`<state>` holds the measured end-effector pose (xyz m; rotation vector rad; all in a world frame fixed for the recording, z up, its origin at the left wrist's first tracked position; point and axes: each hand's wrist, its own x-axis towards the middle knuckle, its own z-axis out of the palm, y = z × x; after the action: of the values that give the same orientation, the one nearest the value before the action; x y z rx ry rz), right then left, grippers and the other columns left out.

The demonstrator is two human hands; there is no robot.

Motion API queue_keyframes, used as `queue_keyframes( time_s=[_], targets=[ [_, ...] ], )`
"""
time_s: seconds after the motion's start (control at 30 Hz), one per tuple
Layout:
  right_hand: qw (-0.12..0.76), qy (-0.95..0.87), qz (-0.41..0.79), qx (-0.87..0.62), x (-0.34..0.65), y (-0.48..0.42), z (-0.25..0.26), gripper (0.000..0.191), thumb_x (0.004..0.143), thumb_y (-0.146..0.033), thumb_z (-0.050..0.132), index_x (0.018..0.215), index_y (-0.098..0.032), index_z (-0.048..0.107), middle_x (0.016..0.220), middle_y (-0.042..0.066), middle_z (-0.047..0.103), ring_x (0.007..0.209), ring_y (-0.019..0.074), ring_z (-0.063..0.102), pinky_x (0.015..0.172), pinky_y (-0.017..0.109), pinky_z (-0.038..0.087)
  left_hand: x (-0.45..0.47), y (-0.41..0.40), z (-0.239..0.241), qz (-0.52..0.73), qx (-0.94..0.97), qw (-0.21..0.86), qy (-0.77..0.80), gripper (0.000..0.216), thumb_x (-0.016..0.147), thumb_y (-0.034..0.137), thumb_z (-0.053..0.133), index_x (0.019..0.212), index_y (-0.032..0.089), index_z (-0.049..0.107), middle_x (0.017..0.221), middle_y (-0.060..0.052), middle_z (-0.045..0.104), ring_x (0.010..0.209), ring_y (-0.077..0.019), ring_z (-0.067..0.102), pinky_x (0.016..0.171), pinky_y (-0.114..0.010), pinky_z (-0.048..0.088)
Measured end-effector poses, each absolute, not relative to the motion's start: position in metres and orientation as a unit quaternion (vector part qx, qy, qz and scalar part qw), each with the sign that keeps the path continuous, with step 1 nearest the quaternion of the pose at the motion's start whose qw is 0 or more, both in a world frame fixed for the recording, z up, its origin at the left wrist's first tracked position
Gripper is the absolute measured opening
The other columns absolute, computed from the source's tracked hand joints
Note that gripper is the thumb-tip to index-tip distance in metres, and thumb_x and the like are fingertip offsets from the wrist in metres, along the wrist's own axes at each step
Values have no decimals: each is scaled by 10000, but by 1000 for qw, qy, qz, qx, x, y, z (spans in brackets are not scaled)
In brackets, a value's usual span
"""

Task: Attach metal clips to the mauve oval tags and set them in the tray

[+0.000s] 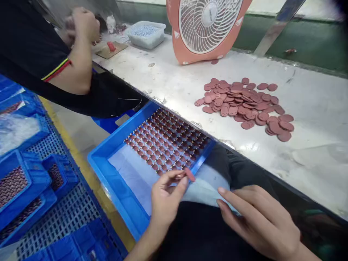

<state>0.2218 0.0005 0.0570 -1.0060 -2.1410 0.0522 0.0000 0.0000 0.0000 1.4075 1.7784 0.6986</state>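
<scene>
My left hand [167,197] pinches a flat reddish-brown oval piece [189,174] between thumb and fingertips, over the near edge of the tray. A small shiny bit shows at the fingers beside the piece; its kind is unclear. To the right, my right hand [258,217] has its thumb and forefinger stretched out and slightly apart, with nothing visible between the tips. Light blue cloth [202,190] lies across my lap behind those fingers. Rows of small reddish-brown parts with metal ends [168,139] stand on white lining in a blue tray [122,206].
A heap of reddish oval pieces [239,101] lies on the white bench [312,145]. Behind it stands an orange fan [181,47]. A white tub [148,40] of small beads is farther left, near a co-worker's arm [81,65]. Blue bins [35,177] sit at lower left.
</scene>
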Motion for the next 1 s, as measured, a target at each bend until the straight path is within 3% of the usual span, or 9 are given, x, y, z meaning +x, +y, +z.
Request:
queue_keyframes(
  time_s=[0.13, 0.23, 0.57, 0.73, 1.0],
  targets=[
    [374, -834, 15, -406, 238, -4, 55, 244, 870, 40, 690, 1102, -27, 653, 794, 59, 650, 707, 134, 556, 675, 271, 493, -47, 4, -25, 218, 563, 352, 715, 272, 907, 389, 584, 1033, 198, 731, 1012, -77, 778, 825, -215, 721, 736, -329, 570],
    [372, -829, 11, -418, 244, -8, 49, 286, 829, 66, 717, 1092, -29, 658, 798, 66, 649, 703, 144, 565, 673, 286, 496, -61, 2, -40, 147, 593, 335, 717, 172, 869, 293, 627, 951, 264, 775, 1016, -35, 782, 825, -229, 701, 766, -356, 531],
    [372, -825, 20, -425, 246, -15, 40, 279, 811, 85, 733, 1057, -22, 659, 819, 79, 653, 729, 141, 586, 686, 288, 509, -55, 1, -63, 12, 625, 311, 716, 186, 922, 296, 621, 1037, 250, 761, 1014, -49, 753, 913, -223, 689, 785, -348, 510],
    [361, -828, 18, -428, 251, -16, 37, 283, 837, 56, 728, 1093, -45, 659, 837, 70, 661, 738, 140, 592, 702, 287, 512, -53, 0, -71, -5, 631, 317, 708, 195, 952, 328, 626, 1054, 184, 708, 1046, -58, 730, 952, -217, 680, 848, -427, 551],
    [344, -833, 12, -434, 255, -19, 37, 273, 865, 35, 708, 1119, -57, 672, 859, 69, 674, 744, 143, 610, 723, 289, 509, -54, -5, -71, 10, 649, 300, 699, 224, 928, 367, 663, 1050, 186, 711, 1026, -55, 737, 892, -211, 691, 798, -412, 568]
  ],
)
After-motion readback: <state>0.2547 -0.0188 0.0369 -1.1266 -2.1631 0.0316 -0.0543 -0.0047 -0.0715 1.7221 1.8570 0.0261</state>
